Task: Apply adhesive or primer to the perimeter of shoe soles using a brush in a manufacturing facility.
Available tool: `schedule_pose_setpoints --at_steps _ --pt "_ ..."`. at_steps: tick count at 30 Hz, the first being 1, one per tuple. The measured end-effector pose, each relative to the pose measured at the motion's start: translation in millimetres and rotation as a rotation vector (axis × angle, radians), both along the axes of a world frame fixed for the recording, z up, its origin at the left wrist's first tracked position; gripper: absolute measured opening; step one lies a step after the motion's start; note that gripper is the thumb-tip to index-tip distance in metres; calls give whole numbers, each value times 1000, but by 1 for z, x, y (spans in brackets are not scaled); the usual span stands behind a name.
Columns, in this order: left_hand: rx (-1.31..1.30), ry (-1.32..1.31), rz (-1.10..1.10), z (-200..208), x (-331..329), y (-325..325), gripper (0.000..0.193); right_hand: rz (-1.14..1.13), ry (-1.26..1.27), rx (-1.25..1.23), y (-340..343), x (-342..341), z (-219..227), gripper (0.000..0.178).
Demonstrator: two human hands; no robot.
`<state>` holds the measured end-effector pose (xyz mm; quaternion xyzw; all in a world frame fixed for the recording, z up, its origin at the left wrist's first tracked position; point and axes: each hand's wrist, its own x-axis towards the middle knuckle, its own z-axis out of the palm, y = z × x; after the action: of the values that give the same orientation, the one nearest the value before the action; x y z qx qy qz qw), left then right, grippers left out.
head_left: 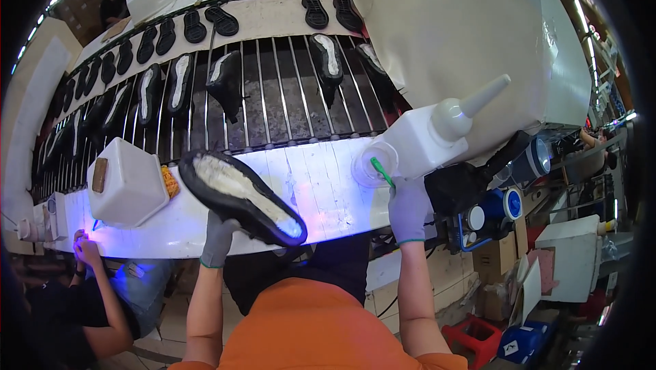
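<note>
My left hand [217,241], in a pale grey glove, grips a black shoe upper [239,196] from below. The upper is turned bottom up, showing a whitish strip along its underside, and it tilts down to the right under bluish light. In my gloved right hand [408,213] is a brush with a green handle [383,172]. Its tip is inside a see-through cup [361,173] on the white bench ledge. Right beside that cup a big white squeeze bottle [425,141] with a long spout leans over.
Beyond the ledge, a rod conveyor [266,97] carries several black uppers, with black soles [193,26] on a belt behind. A white tub [126,182] stands left. A co-worker's hands [85,248] work at lower left. A large pale machine housing [451,35] borders the right.
</note>
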<state>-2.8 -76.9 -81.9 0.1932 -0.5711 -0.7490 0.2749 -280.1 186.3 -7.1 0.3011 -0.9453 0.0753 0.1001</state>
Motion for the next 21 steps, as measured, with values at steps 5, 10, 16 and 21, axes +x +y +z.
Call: schedule_pose_setpoints --at_steps 5,10,16,21 --pt "778 152 88 -18 2 17 78 60 -62 58 9 -15 -8 18" --pt "731 208 -62 0 22 11 88 -124 -1006 -731 34 -21 -17 34" --pt "865 270 100 -8 30 6 69 -49 -1723 -1311 25 -18 -32 33" --pt "734 136 20 37 -13 29 68 151 -1454 -1212 -44 -9 23 33"
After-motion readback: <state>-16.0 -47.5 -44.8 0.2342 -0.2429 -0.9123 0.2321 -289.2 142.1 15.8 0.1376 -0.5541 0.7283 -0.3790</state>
